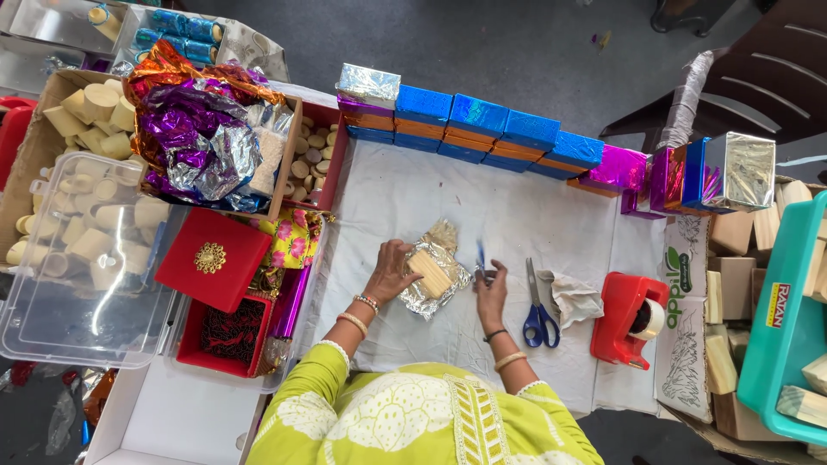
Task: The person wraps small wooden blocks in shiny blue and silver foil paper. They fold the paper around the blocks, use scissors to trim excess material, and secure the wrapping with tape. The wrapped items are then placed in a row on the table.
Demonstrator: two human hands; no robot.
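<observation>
- A pale rectangular block half-wrapped in crinkled silver foil (pixel 433 274) is seen lying on the white cloth-covered table (pixel 517 215), just in front of the person.
- The left hand (pixel 392 271) is laid flat on the block's left edge, fingers spread and pressing down rather than gripping.
- The right hand (pixel 491 288) is held just to the right of the foil; a small blue strip (pixel 481 255) is pinched at the fingertips, though the grip is hard to make out.
- Blue-handled scissors (pixel 537 310) are found beside that hand, then a crumpled scrap of paper (pixel 575 300) and a red tape dispenser (pixel 627 320).
- A row of shiny blue and orange wrapped boxes (pixel 482 125) is lined up along the far edge, with magenta and silver ones (pixel 689 172) at the right.
- A red square box with a gold ornament (pixel 213 258) is set to the left, below a heap of purple and silver foil (pixel 202 138).
- A clear plastic lidded tub (pixel 86 258) blurs the pale blocks beneath it; a teal crate (pixel 788 327) is cut off at the right edge.
</observation>
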